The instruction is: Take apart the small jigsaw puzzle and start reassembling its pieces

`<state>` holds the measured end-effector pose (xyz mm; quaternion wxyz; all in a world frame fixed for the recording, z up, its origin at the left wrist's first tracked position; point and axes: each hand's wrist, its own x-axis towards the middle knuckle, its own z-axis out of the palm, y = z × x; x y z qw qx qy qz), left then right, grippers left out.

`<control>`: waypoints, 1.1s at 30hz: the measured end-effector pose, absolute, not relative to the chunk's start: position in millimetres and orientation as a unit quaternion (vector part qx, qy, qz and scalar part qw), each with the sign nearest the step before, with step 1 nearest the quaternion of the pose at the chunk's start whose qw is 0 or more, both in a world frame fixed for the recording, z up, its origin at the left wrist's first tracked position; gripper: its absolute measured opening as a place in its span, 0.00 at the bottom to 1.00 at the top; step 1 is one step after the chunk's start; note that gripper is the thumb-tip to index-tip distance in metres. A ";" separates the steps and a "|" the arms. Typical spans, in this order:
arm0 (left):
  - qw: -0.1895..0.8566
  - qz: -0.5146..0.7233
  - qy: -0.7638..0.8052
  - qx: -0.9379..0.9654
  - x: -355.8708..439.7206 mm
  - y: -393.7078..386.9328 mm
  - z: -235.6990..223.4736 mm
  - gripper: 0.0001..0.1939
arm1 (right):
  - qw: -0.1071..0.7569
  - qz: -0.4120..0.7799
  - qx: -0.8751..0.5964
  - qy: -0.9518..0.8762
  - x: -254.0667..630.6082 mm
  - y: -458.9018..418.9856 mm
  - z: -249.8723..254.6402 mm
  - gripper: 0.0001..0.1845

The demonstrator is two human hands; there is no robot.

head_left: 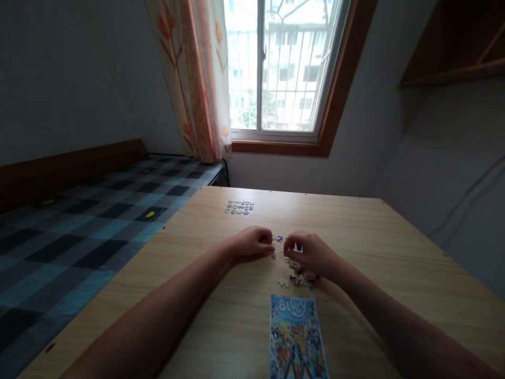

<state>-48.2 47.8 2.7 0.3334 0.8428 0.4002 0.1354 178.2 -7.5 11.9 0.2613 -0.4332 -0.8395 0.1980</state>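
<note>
Puzzle pieces lie between my two hands on the wooden table. My left hand (254,241) is closed, its fingers curled beside a small jigsaw piece (273,256); what its fingertips hold, if anything, is hidden. Opposite it, my right hand (313,252) pinches a thin puzzle piece (281,251) between thumb and finger. A few pieces (279,238) show just behind the gap between the hands. Under and in front of my right hand is a loose heap of puzzle pieces (303,278), with a pale piece (283,282) lying at its left.
Farther back on the table (339,221), several puzzle pieces (239,207) are laid out in rows. A Bluey picture sheet (298,337) lies near me. A bed with a checked cover (118,210) stands left, and a curtained window (292,79) is behind.
</note>
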 end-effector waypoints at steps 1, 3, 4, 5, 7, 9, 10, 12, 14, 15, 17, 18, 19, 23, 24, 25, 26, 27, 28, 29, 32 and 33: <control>0.348 0.143 0.397 0.837 -49.0 49.0 1.9 0.13 | 0.269 0.192 -0.426 -0.842 176.6 -8.5 10.1 0.04; 0.377 0.156 0.389 0.826 -51.0 51.8 0.4 0.17 | 0.262 0.194 -0.392 -0.860 172.7 -12.0 7.3 0.05; 0.388 0.160 0.386 0.821 -52.2 53.1 -0.1 0.18 | 0.248 0.199 -0.368 -0.874 170.8 -14.1 6.6 0.05; 0.397 0.161 0.383 0.819 -53.3 54.2 -0.4 0.19 | 0.233 0.203 -0.346 -0.886 169.4 -16.0 6.4 0.05; 0.409 0.155 0.374 0.818 -55.2 55.5 -0.1 0.20 | 0.221 0.203 -0.318 -0.899 168.8 -17.9 7.7 0.05; 0.409 0.135 0.363 0.826 -56.0 54.9 1.9 0.19 | 0.246 0.192 -0.322 -0.894 172.2 -15.6 10.5 0.07; 0.398 0.123 0.360 0.835 -55.7 53.7 3.5 0.19 | 0.269 0.183 -0.334 -0.885 175.5 -12.8 11.9 0.08; 0.356 0.094 0.361 0.857 -53.4 49.5 7.5 0.18 | 0.321 0.156 -0.371 -0.857 184.8 -4.6 13.8 0.10; 0.298 0.068 0.369 0.878 -49.1 43.2 11.6 0.18 | 0.372 0.130 -0.415 -0.820 196.8 5.4 12.8 0.10; 0.271 0.059 0.374 0.885 -46.5 39.8 13.3 0.19 | 0.394 0.117 -0.440 -0.799 203.4 10.2 10.8 0.11; 0.230 0.044 0.381 0.894 -41.5 33.5 15.7 0.20 | 0.428 0.088 -0.483 -0.759 216.9 18.8 3.7 0.12; 0.217 0.040 0.382 0.897 -39.7 31.3 16.6 0.20 | 0.438 0.075 -0.501 -0.743 223.4 22.2 -1.2 0.14; 0.209 0.036 0.384 0.899 -38.7 29.8 17.6 0.20 | 0.441 0.064 -0.517 -0.731 229.4 25.1 -6.7 0.15; 0.226 -0.004 0.416 0.881 -46.2 33.0 24.6 0.20 | 0.431 0.058 -0.552 -0.712 246.3 32.6 -27.8 0.17; 0.236 -0.021 0.433 0.870 -50.7 35.6 27.2 0.19 | 0.437 0.063 -0.558 -0.702 248.5 33.9 -31.4 0.18; 0.246 -0.040 0.453 0.856 -55.7 38.7 29.9 0.19 | 0.443 0.069 -0.562 -0.695 249.8 35.1 -34.0 0.18; 0.253 -0.060 0.474 0.841 -60.8 42.0 32.2 0.18 | 0.447 0.074 -0.565 -0.690 250.6 36.1 -35.7 0.18; 0.254 -0.077 0.495 0.827 -65.6 45.4 33.8 0.18 | 0.448 0.080 -0.565 -0.688 250.8 36.9 -36.6 0.18; 0.244 -0.086 0.516 0.817 -69.8 48.7 34.5 0.17 | 0.445 0.086 -0.564 -0.691 250.7 37.7 -37.0 0.18; 0.221 -0.082 0.534 0.812 -73.1 51.8 34.0 0.17 | 0.438 0.092 -0.562 -0.696 250.4 38.2 -36.9 0.18; 0.108 -0.016 0.574 0.811 -77.3 58.7 26.9 0.18 | 0.423 0.104 -0.555 -0.709 249.8 39.0 -36.4 0.18; 0.071 0.010 0.586 0.807 -77.2 60.0 23.6 0.18 | 0.422 0.105 -0.554 -0.710 249.8 39.1 -36.4 0.18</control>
